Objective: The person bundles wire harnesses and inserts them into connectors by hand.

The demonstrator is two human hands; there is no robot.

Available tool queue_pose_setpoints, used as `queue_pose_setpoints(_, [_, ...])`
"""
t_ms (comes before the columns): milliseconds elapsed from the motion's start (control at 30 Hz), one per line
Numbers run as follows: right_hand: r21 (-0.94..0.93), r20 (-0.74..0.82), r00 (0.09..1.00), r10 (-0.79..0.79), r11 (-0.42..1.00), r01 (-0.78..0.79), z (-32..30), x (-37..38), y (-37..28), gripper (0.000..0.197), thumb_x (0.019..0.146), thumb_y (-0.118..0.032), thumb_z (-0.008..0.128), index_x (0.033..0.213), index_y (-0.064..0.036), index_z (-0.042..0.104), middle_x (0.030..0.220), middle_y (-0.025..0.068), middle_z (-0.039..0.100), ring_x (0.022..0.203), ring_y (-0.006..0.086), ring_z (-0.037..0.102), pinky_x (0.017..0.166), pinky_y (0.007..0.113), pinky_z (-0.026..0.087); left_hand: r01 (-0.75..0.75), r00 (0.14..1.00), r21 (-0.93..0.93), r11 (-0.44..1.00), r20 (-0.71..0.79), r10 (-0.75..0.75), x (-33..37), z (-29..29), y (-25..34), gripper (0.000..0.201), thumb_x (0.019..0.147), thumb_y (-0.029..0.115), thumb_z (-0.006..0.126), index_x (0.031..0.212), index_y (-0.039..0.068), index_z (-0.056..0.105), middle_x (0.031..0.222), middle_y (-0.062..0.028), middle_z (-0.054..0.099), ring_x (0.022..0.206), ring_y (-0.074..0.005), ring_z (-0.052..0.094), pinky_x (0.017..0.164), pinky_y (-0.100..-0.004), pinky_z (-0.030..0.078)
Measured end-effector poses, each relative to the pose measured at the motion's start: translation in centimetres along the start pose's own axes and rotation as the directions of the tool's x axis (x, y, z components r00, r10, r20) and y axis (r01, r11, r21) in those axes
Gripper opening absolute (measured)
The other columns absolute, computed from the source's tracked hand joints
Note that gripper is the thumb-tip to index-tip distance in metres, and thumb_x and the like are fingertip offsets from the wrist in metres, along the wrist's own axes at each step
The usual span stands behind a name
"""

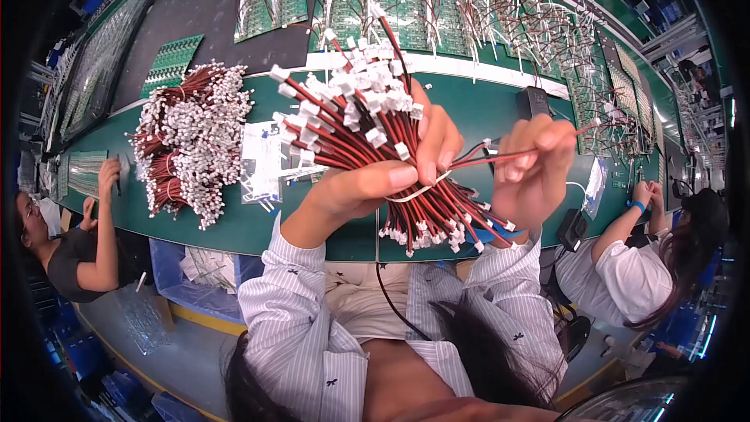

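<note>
My left hand is closed around a thick bundle of red-and-black cables tipped with white connectors, held up above the table. A pale rubber band circles the bundle just below my thumb. Connectors fan out above and below my grip. To the right, the fingers of my right hand pinch a red-and-black cable that stretches across from the bundle. One end of it sticks out past my fingertips.
A heap of similar banded cable bundles lies to the left on the green table, beside a clear bag. Green circuit boards with wires line the far side. Co-workers sit left and right. A blue bin stands below.
</note>
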State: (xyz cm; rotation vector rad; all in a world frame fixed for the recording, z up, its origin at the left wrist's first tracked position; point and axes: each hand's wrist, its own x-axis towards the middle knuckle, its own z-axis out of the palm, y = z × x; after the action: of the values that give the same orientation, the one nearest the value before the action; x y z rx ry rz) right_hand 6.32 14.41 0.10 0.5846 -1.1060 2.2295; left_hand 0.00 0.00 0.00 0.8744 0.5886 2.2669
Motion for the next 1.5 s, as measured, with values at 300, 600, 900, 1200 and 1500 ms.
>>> queue_pose_setpoints(300, [-0.122,0.067,0.975,0.213,0.971,-0.203,-0.1,0.9,0.9,0.020,0.088,-0.015,0.049,0.082,0.0040,0.050,0.068,0.0121,0.053,0.054,0.0160,0.053,0.048,0.026,0.046,-0.023,0.987,0.150,0.988,-0.154,0.047,0.0,-0.1,1.3,0.037,0.060,0.022,0.061,0.083,0.011,0.034,0.061,0.0035,0.043,0.063,-0.0095,0.039,0.064,-0.0221,0.028])
queue_pose_setpoints(600, [-0.651,0.204,0.970,0.133,0.759,0.033,0.8,0.7,1.2,0.013,0.066,0.007,0.066,0.076,0.0036,0.059,0.075,0.0133,0.061,0.067,0.0182,0.059,0.056,0.024,0.046,0.040,0.993,0.230,0.972,-0.120,-0.012,0.2,-0.1,1.2,0.035,0.062,0.017,0.061,0.084,0.009,0.035,0.060,0.0004,0.044,0.063,-0.0109,0.038,0.063,-0.0213,0.032])
queue_pose_setpoints(900, [-0.759,0.386,0.911,-0.144,0.511,0.403,0.9,-0.4,1.9,0.021,0.066,0.001,0.071,0.083,-0.0010,0.059,0.076,0.0111,0.062,0.060,0.0184,0.061,0.049,0.023,0.047,-0.105,0.986,0.112,0.988,-0.120,0.119,0.1,-0.3,0.7,0.032,0.062,0.018,0.059,0.082,0.011,0.035,0.060,0.0048,0.043,0.061,-0.0088,0.037,0.060,-0.0209,0.029])
queue_pose_setpoints(1200, [-0.431,0.179,0.983,-0.045,0.895,0.120,1.0,-1.3,2.3,0.011,0.074,0.003,0.063,0.081,0.0041,0.054,0.076,0.0174,0.060,0.064,0.0159,0.059,0.054,0.025,0.047,-0.129,0.990,0.099,0.987,-0.035,0.133,-0.2,0.6,1.4,0.035,0.058,0.017,0.061,0.083,0.013,0.037,0.058,0.0079,0.048,0.058,-0.0074,0.041,0.059,-0.0201,0.029])
queue_pose_setpoints(1500, [-0.047,0.028,0.954,0.298,0.954,-0.297,1.4,-0.7,2.1,0.009,0.076,0.005,0.060,0.077,0.0041,0.051,0.079,0.0165,0.058,0.067,0.0164,0.058,0.062,0.026,0.050,-0.143,0.989,0.092,0.985,0.059,0.138,-0.4,-0.4,1.3,0.035,0.065,0.015,0.063,0.086,0.009,0.036,0.064,-0.0021,0.048,0.064,-0.0131,0.042,0.063,-0.0262,0.034])
